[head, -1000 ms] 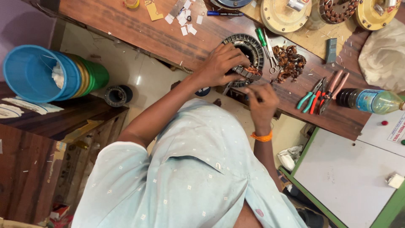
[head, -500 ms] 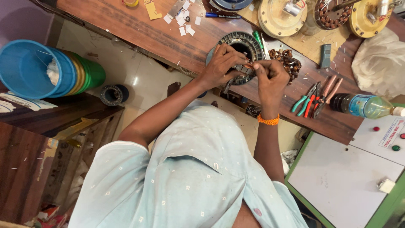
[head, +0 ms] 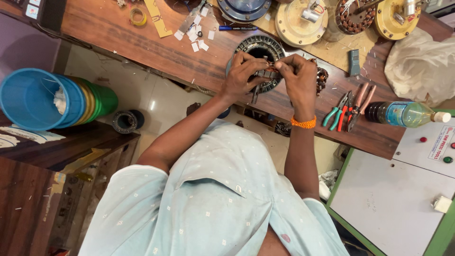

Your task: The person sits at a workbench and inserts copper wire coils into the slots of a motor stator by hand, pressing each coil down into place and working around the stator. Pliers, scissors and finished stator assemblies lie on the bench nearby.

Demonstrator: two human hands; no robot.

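Both hands meet over the stator, a dark ring with copper windings that lies on the wooden table. The left hand rests on the stator's near rim, fingers curled and pinched around the copper wire at the ring's edge. The right hand, with an orange band at its wrist, is closed too, its fingertips pinching the same wire just beside the left hand's.

Right of the stator, past the right hand, lie pliers with green and red handles, and beyond them a plastic bottle on its side. A small grey block sits further right of the stator, and a crumpled white bag lies beyond that. Behind the stator stand a cream motor cover, a blue pen and a dark blue round part. Left of the stator are scattered white paper slips, a yellow strip and a tape roll. Well left of the stator, off the table, a stack of buckets lies on its side, blue outermost.
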